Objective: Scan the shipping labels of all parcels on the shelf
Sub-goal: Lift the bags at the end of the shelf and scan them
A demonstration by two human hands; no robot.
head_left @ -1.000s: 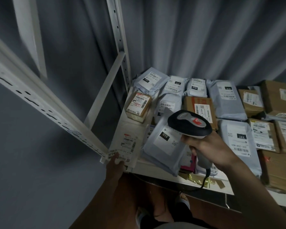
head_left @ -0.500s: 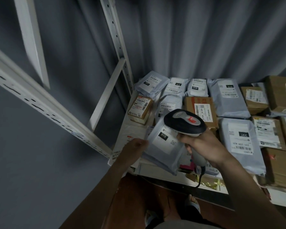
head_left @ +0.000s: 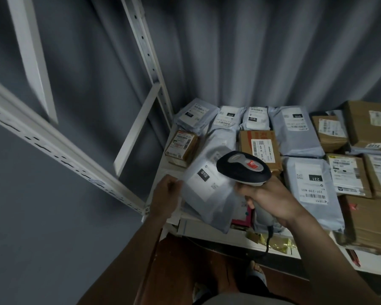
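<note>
Grey pleated curtain (head_left: 262,51) across the top and right of the frame, hanging behind everything. Reddish-brown floor (head_left: 185,260) at bottom centre, with crumpled gold foil (head_left: 271,242) at lower right of centre. Plain grey wall (head_left: 42,227) filling the lower left.

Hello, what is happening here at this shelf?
A person is scanning parcel labels. The right hand grips a barcode scanner, its head over a grey mailer. The left hand holds that mailer by its left edge, label up, at the front of the shelf. Other mailers and boxes lie on the shelf behind and to the right.
</note>
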